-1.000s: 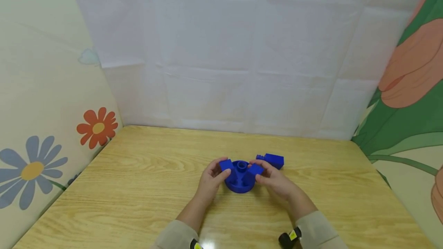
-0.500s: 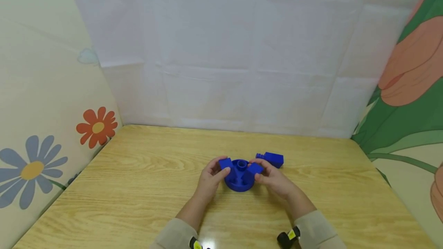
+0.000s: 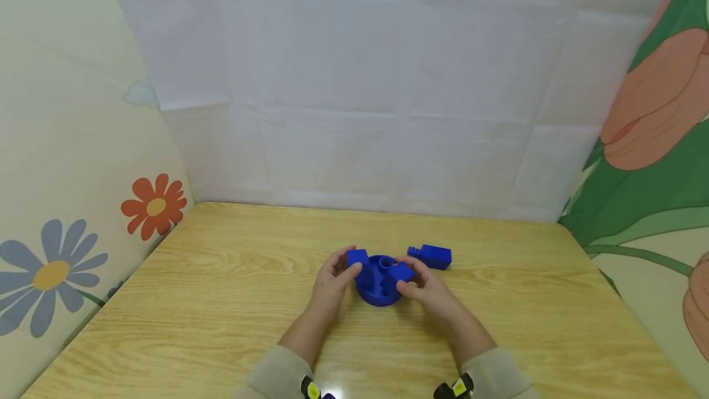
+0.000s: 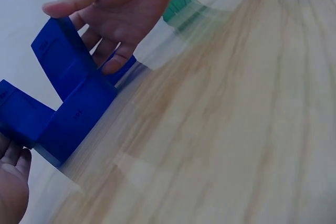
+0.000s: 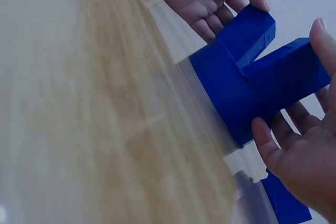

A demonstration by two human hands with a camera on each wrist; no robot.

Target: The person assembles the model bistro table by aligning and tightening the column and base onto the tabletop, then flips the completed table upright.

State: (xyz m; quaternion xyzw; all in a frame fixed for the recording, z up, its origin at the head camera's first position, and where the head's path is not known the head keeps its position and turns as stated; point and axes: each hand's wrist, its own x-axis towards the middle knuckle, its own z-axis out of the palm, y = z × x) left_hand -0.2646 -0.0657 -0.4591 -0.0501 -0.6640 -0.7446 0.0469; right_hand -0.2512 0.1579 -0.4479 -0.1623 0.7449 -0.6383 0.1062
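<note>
A round blue base [image 3: 379,299] with a hollow central post stands on the table, between my two hands. Two blue rectangular blocks stick up from it, leaning outward. My left hand [image 3: 327,288] pinches the left block [image 3: 357,257] between thumb and fingers. With thumb in front and fingers behind, my right hand [image 3: 436,300] grips the right block [image 3: 401,272]. How the lower ends of the blocks sit in the base is hard to see. The right wrist view shows the base [image 5: 226,90] with both blocks rising from it.
Behind my right hand a loose blue block [image 3: 436,257] with a ridged, narrower end lies on the wooden table [image 3: 238,300]. A white cloth [image 3: 354,91] hangs along the table's far edge, and flower-patterned cloths flank both sides.
My right hand and the right block have shifted slightly left, so the two blocks stand a little closer together. The base and left hand have barely moved.
</note>
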